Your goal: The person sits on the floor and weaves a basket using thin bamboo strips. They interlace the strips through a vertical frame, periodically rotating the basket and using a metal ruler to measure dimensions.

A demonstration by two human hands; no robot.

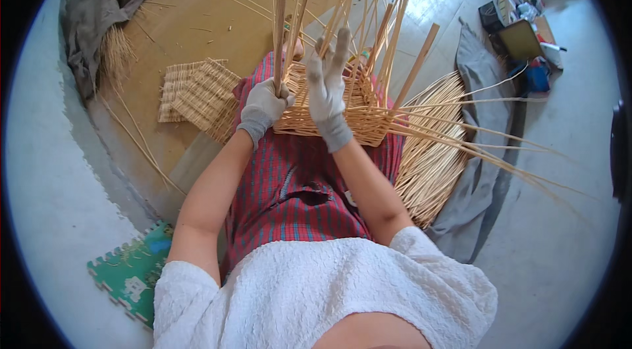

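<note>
A half-woven rectangular wicker basket rests on my lap, with flat wooden stakes and long thin rods standing up from its sides. My left hand, in a white and grey work glove, is closed around the foot of a corner stake at the basket's left end. Gloved too, my right hand is raised in front of the basket's near wall, its fingers stretched upward among the rods. Another wooden stake leans outward at the right corner. Several loose rod ends trail off to the right.
Woven wicker panels lie on the floor at left. A thick bundle of rods sits at right on grey cloth. Further items are a dark cloth over more rods, a green foam mat and boxed clutter.
</note>
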